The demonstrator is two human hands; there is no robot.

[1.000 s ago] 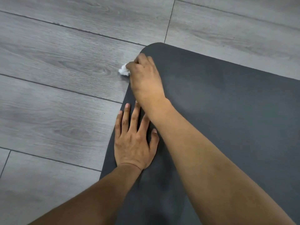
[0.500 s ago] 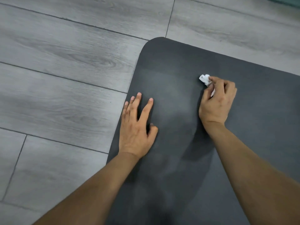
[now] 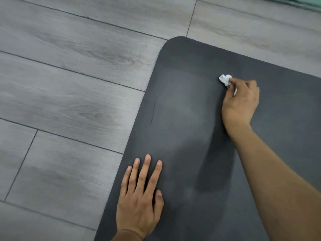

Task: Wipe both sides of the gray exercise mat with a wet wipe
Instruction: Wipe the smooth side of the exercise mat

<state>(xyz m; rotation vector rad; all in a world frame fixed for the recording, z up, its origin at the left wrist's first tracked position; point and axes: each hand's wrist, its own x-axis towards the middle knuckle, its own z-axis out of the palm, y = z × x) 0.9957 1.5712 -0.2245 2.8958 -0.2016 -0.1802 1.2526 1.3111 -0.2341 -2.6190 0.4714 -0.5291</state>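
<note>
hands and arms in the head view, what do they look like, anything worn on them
Both are bare: the left hand and right hand show no gloves, rings, watch or bands, and both forearms are uncovered with no sleeve in view. Fingernails are short and unpainted.

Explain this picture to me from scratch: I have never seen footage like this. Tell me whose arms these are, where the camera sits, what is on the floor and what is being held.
There is no machine here. A person wears a wide-angle camera on the head, so you look forward and down along their own two bare arms. On the gray wood-look floor lies a dark gray exercise mat, with one rounded corner toward the top of the view. The left hand lies flat on the mat near its left edge, fingers straight. The right hand pinches a small crumpled white wet wipe against the mat, further in from the corner. A pale sheen runs down the mat between the hands; whether that is moisture or light, the picture does not settle.
</note>
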